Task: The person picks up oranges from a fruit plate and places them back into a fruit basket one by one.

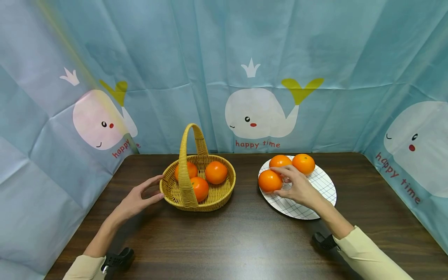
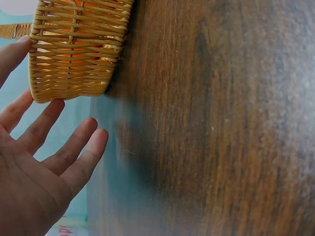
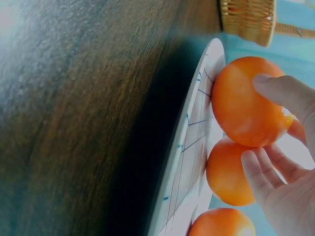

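Note:
A yellow wicker basket (image 1: 213,204) with a tall arched handle stands left of centre and holds three oranges, one of them this front orange (image 1: 200,189). At its left end my left hand (image 1: 137,198) touches the rim with thumb and fingertips, the fingers spread and fairly straight in the left wrist view. On a white plate (image 1: 323,186) with a grid pattern lie three more oranges. My right hand (image 1: 297,186) pinches the nearest-left orange (image 3: 243,103) between thumb and fingers. Behind it are another orange (image 1: 280,160) and a third orange (image 1: 303,164), side by side.
Both the basket and the plate stand on a dark wooden table (image 1: 224,241), towards its back edge. A blue curtain (image 1: 168,50) printed with whales hangs behind and at both sides. Black straps with cameras (image 1: 119,258) are worn on the wrists.

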Demonstrator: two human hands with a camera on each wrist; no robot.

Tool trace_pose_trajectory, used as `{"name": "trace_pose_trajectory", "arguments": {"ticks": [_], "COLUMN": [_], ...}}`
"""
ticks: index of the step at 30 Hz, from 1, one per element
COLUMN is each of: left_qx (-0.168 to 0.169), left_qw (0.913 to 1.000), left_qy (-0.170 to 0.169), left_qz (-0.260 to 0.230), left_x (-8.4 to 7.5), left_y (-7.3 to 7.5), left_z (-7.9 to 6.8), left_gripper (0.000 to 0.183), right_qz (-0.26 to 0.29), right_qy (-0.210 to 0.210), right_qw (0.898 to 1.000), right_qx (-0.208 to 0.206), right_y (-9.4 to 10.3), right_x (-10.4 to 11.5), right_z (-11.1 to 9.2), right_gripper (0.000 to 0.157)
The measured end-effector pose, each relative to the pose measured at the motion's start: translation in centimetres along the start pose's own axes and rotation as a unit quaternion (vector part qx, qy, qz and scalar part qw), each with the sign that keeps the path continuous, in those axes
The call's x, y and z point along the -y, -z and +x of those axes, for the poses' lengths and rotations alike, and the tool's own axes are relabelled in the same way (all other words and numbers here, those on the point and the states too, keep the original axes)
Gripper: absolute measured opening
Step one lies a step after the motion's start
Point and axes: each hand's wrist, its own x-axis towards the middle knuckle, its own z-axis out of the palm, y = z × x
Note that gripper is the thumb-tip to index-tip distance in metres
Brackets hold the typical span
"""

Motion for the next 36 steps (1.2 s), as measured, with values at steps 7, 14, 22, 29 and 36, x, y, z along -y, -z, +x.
{"name": "trace_pose_trajectory", "arguments": {"ticks": [7,14,22,29,36], "left_qx": [-0.002,0.000,-0.003,0.000,-0.001], "left_qw": [1.0000,1.0000,1.0000,1.0000,1.0000], "left_qy": [-0.001,-0.002,-0.006,-0.002,0.000], "left_qz": [-0.001,0.000,0.004,0.004,0.002], "left_x": [0.2,0.3,0.0,0.0,0.1], "left_y": [0.0,0.0,-0.1,0.0,0.0], "left_z": [0.0,-0.1,-0.1,0.0,0.1], "left_gripper": [0.065,0.064,0.063,0.064,0.064], "right_qz": [-0.003,-0.007,-0.005,0.001,0.023], "right_qy": [0.009,0.012,0.018,0.025,0.021], "right_qw": [1.000,1.000,1.000,1.000,0.999], "right_qx": [0.000,-0.002,-0.012,-0.016,-0.020], "right_y": [-0.2,-0.3,-0.4,0.1,0.8], "right_x": [-0.1,-0.2,-0.4,0.1,0.4], "right_z": [0.1,0.0,-0.1,0.0,0.4], "right_gripper": [0.069,0.069,0.069,0.068,0.068]}}
